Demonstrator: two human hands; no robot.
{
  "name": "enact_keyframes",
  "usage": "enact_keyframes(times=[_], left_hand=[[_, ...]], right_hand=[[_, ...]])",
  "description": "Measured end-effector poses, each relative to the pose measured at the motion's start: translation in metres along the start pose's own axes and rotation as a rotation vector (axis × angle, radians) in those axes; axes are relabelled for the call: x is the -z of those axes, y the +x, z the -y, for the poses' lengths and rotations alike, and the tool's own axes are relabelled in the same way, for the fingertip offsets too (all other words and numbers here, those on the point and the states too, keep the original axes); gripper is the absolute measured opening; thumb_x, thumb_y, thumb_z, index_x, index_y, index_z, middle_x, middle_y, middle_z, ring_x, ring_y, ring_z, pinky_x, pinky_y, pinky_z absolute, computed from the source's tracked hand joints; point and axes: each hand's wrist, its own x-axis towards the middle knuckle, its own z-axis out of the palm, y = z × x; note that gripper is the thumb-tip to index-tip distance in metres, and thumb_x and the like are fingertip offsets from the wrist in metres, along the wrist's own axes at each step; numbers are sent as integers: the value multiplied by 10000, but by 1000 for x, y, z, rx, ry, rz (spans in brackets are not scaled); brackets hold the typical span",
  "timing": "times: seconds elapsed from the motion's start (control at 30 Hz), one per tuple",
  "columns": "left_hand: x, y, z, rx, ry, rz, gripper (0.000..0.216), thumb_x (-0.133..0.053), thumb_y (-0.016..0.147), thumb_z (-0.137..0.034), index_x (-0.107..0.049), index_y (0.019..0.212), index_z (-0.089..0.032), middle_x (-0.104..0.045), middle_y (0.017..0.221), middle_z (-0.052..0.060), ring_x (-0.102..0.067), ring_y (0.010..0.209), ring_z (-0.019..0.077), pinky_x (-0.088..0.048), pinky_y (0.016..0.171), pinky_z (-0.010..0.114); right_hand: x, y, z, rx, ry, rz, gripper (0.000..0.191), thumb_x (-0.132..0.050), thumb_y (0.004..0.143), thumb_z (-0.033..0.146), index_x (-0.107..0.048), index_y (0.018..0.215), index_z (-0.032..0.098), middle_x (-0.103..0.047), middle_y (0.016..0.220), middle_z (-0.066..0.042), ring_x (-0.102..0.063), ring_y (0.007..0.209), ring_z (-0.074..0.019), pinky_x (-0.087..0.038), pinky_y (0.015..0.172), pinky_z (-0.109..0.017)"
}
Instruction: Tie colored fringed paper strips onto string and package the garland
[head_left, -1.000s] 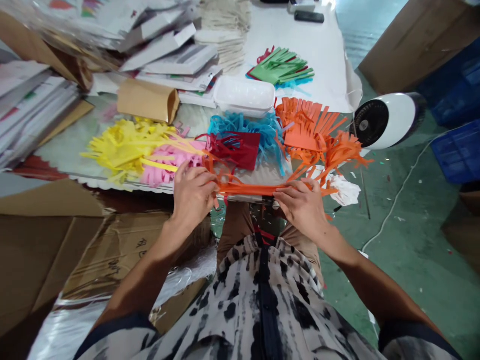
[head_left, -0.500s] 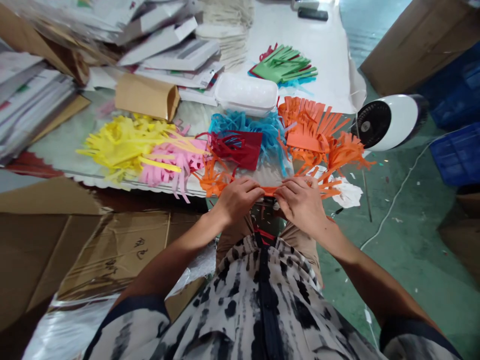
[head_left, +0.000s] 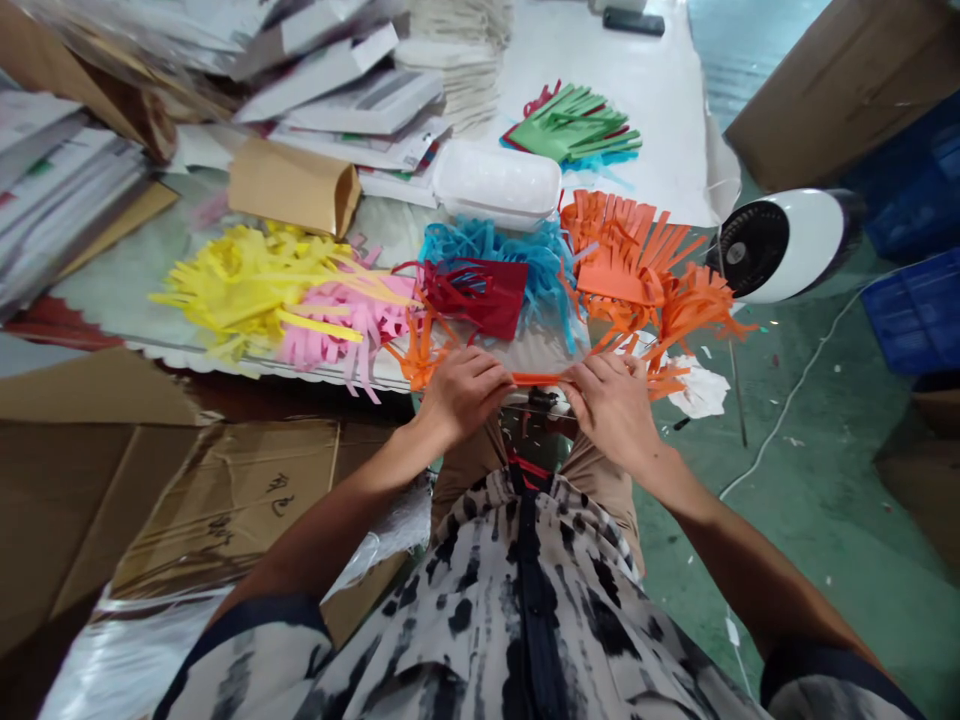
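Observation:
My left hand (head_left: 466,388) and my right hand (head_left: 609,402) pinch an orange paper tassel (head_left: 535,380) at the table's front edge. Its middle is a narrow rolled band stretched between my fingers, and orange fringe sticks out past both hands. Just beyond lies a dark red fringed sheet (head_left: 499,300) on top of blue fringed paper (head_left: 544,265). Orange fringed paper (head_left: 615,280) is piled beyond my right hand. To the left, pink fringe (head_left: 330,335) and a yellow fringed pile (head_left: 251,285) lie together. My fingertips partly cover the band.
A white plastic tray (head_left: 496,185) stands behind the blue paper, near a brown paper bag (head_left: 289,188). Green fringed paper (head_left: 566,125) lies farther back. Stacked white packets (head_left: 360,100) fill the back left. A fan (head_left: 787,245) stands at right; an open cardboard box (head_left: 247,500) sits below left.
My hands have moved slightly apart, so more of the rolled orange band shows between them. The piles on the table stay in place.

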Motion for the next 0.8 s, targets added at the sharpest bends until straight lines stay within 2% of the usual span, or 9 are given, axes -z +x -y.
enact_keyframes(times=[0.2,0.43,0.53,0.6,0.67,0.73,0.8], left_hand=[[15,-8,7,219,-2,9,203,-685,1022,-365,-719,908,-201,-741,954,55,-620,984,247,-493,891,409],[17,3,8,265,64,73,209,-726,973,-349,-689,837,-194,-697,1001,76,-575,958,264,-475,846,422],[20,6,5,278,102,99,165,-748,951,-336,-703,885,-192,-710,1030,91,-593,981,285,-478,853,442],[18,8,1,239,126,76,110,-736,957,-294,-734,1006,-196,-729,1113,104,-617,1055,300,-484,917,472],[12,9,-4,119,115,51,146,-686,994,-235,-752,1123,-247,-759,1162,72,-637,1139,285,-459,1049,512],[5,8,-7,-14,89,72,222,-627,1037,-197,-758,1168,-319,-793,1132,11,-659,1167,242,-401,1167,538],[1,5,-7,-77,83,115,262,-592,1060,-186,-753,1190,-346,-811,1108,-23,-685,1144,213,-383,1204,552]], right_hand=[[0,7,-2,-48,20,45,218,-506,1058,295,-692,978,215,-726,987,-102,-553,1002,-306,-289,882,-456],[-1,16,1,-76,-3,67,198,-520,1007,291,-669,894,225,-720,918,-109,-537,975,-322,-304,846,-469],[1,16,4,-82,-72,52,199,-527,1005,316,-676,911,224,-712,930,-119,-538,999,-334,-316,895,-501],[4,14,9,-72,-98,-8,185,-517,1029,283,-695,1027,232,-734,1049,-115,-549,1085,-331,-308,975,-520],[4,9,14,-3,-71,-44,200,-506,1068,237,-695,1128,264,-757,1147,-76,-556,1176,-300,-280,1038,-509],[2,3,17,83,-18,-31,219,-510,1094,205,-699,1159,294,-783,1153,-33,-559,1220,-270,-261,1045,-489],[-2,-4,16,119,15,-3,228,-522,1102,196,-704,1201,289,-798,1165,-29,-554,1241,-267,-258,1021,-481]])
